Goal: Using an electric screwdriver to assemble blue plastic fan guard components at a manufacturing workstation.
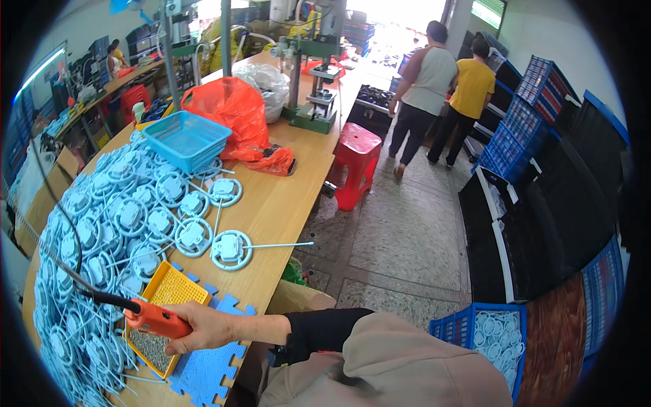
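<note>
The right hand (203, 327) is closed around the orange handle of a soldering iron (152, 317), with the fingers wrapped under it and the thumb on top. The arm crosses in front of the body from the right, in a black sleeve under a beige one. From the handle a dark thin shaft and a black cable go away to the left of the hand. The left hand is not in view.

Directly under the hand lies a yellow plastic tray (178, 288) with a fine grid bottom, and some small grey parts sit in its lower end. The tray rests on a blue foam mat (203, 370) with puzzle-shaped edges, just below the hand.

To the left and above the hand, a big pile of round light-blue plastic parts (102, 230) with white square centres and thin white wires covers the wooden table (285, 197). One such part (230, 249) lies apart, above the hand, with its wire pointing right. Farther above stand a blue mesh basket (186, 139) and a crumpled red plastic bag (234, 112). Well to the right, beyond the table, is a red plastic stool (356, 163).
</note>
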Motion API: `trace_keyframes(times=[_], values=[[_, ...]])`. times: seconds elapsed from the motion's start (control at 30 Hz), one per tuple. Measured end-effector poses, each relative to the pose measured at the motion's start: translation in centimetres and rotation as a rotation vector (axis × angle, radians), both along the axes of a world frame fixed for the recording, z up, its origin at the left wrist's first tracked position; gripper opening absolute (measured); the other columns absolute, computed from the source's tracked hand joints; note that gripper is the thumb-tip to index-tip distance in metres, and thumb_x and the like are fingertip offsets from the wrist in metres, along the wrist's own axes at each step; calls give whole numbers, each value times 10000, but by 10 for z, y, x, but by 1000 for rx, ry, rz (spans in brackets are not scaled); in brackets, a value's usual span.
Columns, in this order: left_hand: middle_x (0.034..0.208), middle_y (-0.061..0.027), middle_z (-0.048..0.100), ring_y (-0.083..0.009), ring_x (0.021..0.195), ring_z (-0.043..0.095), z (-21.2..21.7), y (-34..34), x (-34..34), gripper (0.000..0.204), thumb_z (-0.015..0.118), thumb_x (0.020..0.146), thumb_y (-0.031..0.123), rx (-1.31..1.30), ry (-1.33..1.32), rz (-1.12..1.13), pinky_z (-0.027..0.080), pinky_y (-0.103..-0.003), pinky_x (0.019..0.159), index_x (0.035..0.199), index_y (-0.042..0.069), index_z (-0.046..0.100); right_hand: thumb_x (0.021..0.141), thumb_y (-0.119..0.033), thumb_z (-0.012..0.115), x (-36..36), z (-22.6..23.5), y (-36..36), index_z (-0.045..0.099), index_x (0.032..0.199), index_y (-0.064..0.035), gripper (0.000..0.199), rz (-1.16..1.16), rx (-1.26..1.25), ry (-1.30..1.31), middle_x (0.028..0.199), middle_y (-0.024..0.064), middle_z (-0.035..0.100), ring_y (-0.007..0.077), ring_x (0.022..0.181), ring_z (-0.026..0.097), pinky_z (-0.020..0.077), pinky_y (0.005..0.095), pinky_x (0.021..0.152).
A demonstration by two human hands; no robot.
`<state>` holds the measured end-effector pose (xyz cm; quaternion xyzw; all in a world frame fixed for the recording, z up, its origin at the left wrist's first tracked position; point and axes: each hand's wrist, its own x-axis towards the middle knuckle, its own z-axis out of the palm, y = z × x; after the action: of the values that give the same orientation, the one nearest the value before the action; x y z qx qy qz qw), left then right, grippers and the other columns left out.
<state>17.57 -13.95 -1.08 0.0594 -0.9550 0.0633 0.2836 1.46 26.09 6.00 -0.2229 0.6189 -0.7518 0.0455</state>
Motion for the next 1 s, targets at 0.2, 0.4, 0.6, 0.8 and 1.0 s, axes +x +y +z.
trace_keyframes(times=[0.2, 0.4, 0.6, 0.8, 1.0], values=[[1170, -231, 596, -400, 1065, 575, 71, 102, -130, 448, 658, 863, 295, 83, -53, -576, 469, -443, 899, 1199, 9, 586, 756, -281, 751, 3, -3, 26, 519, 1217, -42, 569, -138, 131, 86, 894, 42, 558, 123, 822, 520, 440, 280, 735], [1148, -147, 545, -362, 1050, 509, 93, 266, -262, 610, 688, 661, 102, 80, -378, -1129, 402, -441, 905, 1245, 76, 510, 753, -60, 730, 34, 24, 113, 558, 1129, -20, 415, -462, 81, -194, 842, 34, 603, 107, 754, 608, 532, 290, 724], [1176, -125, 551, -322, 1121, 508, 70, 396, -346, 509, 690, 744, 235, -80, -415, -1135, 398, -446, 930, 1214, 117, 534, 733, -111, 788, 19, 18, 189, 603, 901, -6, 271, -785, 29, 39, 760, -8, 602, 64, 674, 564, 476, 235, 612], [1010, -176, 638, -357, 954, 609, 29, 493, -356, 483, 671, 745, 356, 27, -702, -1026, 480, -463, 804, 1153, 110, 585, 727, -99, 792, 36, 25, 212, 617, 946, -2, 296, -908, 78, 46, 827, 14, 628, 65, 703, 578, 488, 237, 629], [918, -141, 689, -336, 860, 654, -94, 502, -427, 338, 676, 727, 360, 121, -801, -879, 499, -432, 772, 992, 150, 677, 737, -200, 794, 22, 23, 222, 587, 1075, -41, 427, -783, 314, 77, 855, 71, 615, 140, 772, 586, 478, 302, 711]])
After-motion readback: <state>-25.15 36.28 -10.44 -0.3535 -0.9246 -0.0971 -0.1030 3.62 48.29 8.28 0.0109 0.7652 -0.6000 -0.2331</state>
